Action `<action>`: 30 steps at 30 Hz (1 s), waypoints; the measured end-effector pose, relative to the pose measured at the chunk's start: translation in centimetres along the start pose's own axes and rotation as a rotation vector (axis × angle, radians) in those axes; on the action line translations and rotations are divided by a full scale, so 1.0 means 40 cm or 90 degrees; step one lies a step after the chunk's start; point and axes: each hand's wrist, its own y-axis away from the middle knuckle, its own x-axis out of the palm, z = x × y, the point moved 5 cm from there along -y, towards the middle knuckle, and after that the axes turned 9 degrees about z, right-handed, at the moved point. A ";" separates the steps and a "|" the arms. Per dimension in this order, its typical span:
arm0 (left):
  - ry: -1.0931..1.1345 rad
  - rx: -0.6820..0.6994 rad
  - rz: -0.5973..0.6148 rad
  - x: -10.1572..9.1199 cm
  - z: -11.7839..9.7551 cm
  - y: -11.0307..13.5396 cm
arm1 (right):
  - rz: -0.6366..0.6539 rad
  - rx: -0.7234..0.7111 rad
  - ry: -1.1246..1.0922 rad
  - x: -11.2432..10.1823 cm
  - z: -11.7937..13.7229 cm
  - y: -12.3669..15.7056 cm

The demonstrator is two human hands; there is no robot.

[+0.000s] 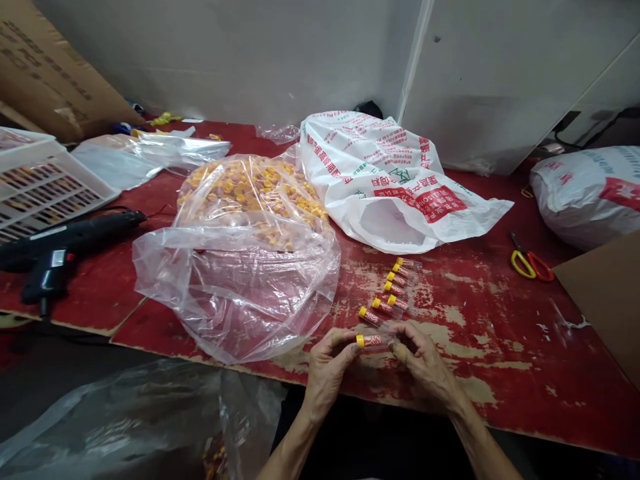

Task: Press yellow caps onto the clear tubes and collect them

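Between my two hands lies a clear tube [374,341] with a yellow cap and red-and-white printing, held level above the table's front edge. My left hand [327,370] pinches its capped end. At the clear end, the fingers of my right hand [425,360] are closed on it. Just beyond, several similar yellow-capped tubes [395,289] lie in a loose row on the red table. To their left, a large clear plastic bag [235,287] spreads open, with many yellow caps [250,187] in its far part.
A white woven sack [370,167] lies behind the tubes, its mouth facing me. Scissors [531,263] and a cardboard box [605,293] are at right. A black heat gun [65,247] and white plastic basket [50,177] occupy the left. The worn red table [500,347] has peeling patches.
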 end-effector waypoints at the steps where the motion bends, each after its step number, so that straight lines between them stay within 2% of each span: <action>1: -0.002 0.004 -0.002 -0.001 0.000 0.001 | 0.000 0.003 0.007 0.002 -0.002 -0.001; 6: -0.016 0.022 -0.005 -0.002 -0.002 0.005 | -0.028 -0.007 0.003 0.006 0.001 -0.005; 11: -0.003 0.020 -0.006 -0.004 0.003 0.002 | -0.012 -0.006 -0.011 0.012 -0.002 -0.004; 16: -0.011 0.031 -0.005 0.000 -0.003 0.003 | -0.052 -0.012 -0.013 0.010 -0.011 -0.004; 21: -0.009 0.021 0.009 0.001 0.000 0.003 | -0.006 0.001 -0.007 0.017 -0.005 -0.001; 25: -0.015 0.036 0.006 0.001 0.000 0.001 | -0.033 -0.003 0.030 0.014 -0.007 -0.003; 30: -0.017 0.027 0.003 -0.001 0.000 0.000 | -0.025 -0.002 -0.023 0.019 -0.008 -0.001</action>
